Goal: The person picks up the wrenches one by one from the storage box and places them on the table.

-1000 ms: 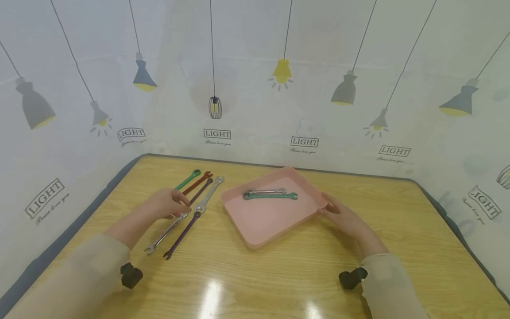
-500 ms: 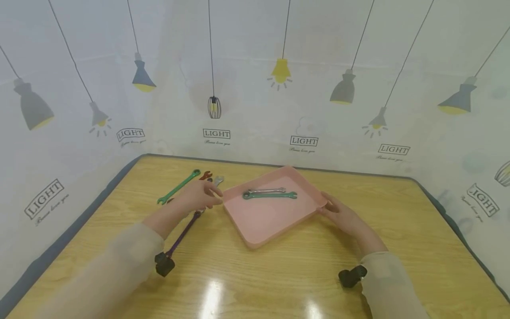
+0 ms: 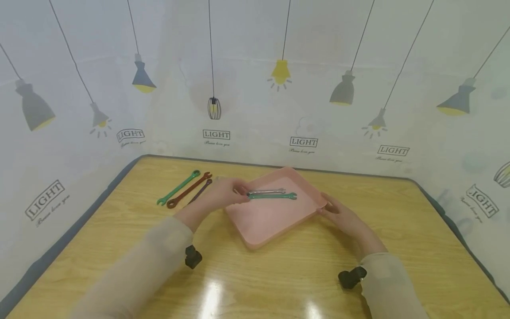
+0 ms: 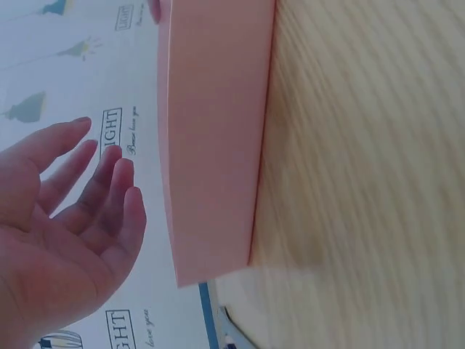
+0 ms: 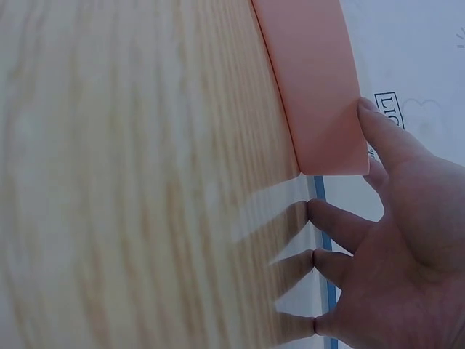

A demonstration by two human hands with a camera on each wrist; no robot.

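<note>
A pink tray lies angled on the table. Inside it, a silver wrench and a green wrench lie side by side. Over the tray's left part is my left hand, its fingers beside the wrenches' ends. The left wrist view shows that hand's fingers loosely bent with nothing in them. My right hand is at the tray's right corner; in the right wrist view its thumb touches the rim, while other fingers are spread, with tips on the table.
Left of the tray lie a green wrench, a red wrench and a purple wrench. The left arm covers the table area where other wrenches lay. A printed cloth wall stands behind the table.
My left hand has moved right, from above the loose wrenches, past the tray's edge, to over the tray. Its arm now hides some wrenches. The right hand and the tray stay in place.
</note>
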